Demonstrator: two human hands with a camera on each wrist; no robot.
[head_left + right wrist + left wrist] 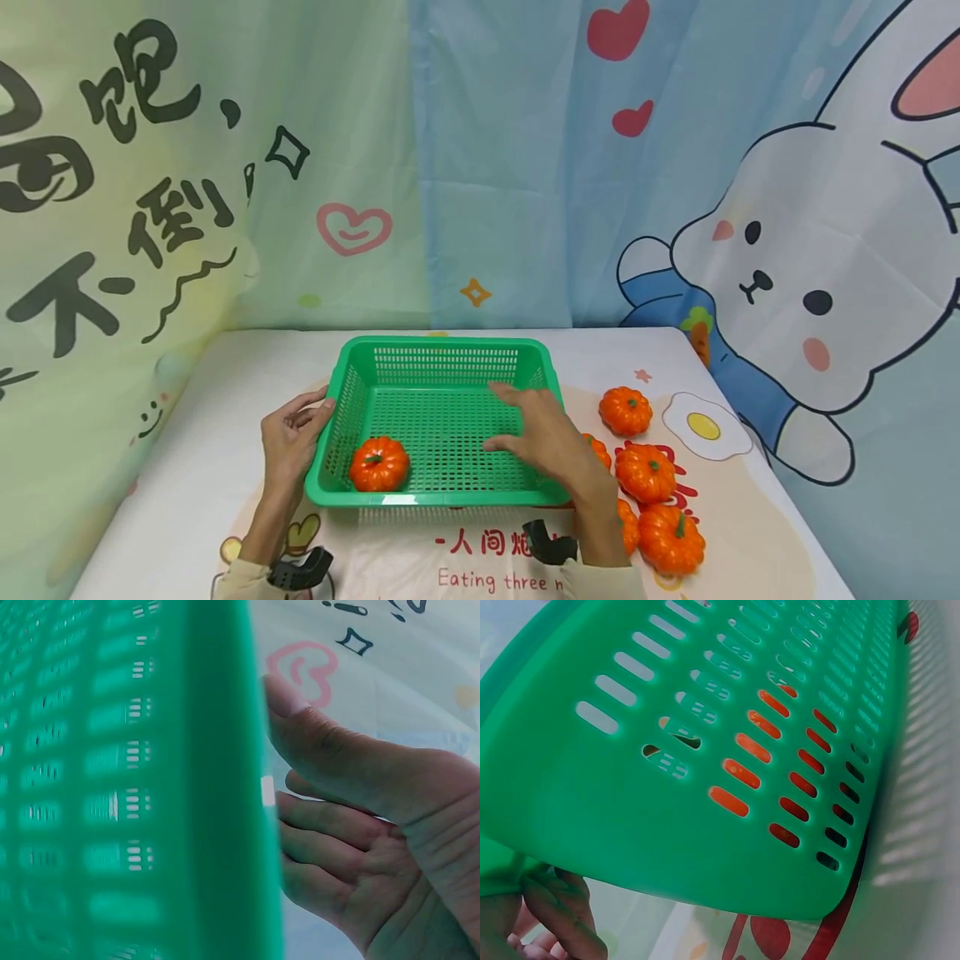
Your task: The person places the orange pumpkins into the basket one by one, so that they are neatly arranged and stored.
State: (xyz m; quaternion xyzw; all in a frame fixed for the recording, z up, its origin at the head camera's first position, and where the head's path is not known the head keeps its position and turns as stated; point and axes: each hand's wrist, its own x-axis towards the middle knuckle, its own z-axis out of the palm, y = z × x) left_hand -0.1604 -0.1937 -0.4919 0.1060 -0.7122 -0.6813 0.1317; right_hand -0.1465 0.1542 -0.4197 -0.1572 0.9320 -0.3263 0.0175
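Note:
A green plastic basket (442,450) with slotted walls stands on the table, and one orange toy pumpkin (379,464) sits inside its near left corner. At the basket's left rim my left hand (291,437) pinches the edge between thumb and fingers; the left wrist view shows the curled fingers (562,915) beneath the rim. My right hand (543,433) reaches over the basket's right side with thumb and forefinger spread apart, holding nothing. In the right wrist view the right hand (360,832) appears beyond the basket's rim.
Right of the basket lie several more orange pumpkins, among them a far one (626,411), a middle one (645,472) and a near one (672,539). My right forearm partly hides others. A printed cloth (750,517) covers the table, with a patterned curtain (495,167) behind.

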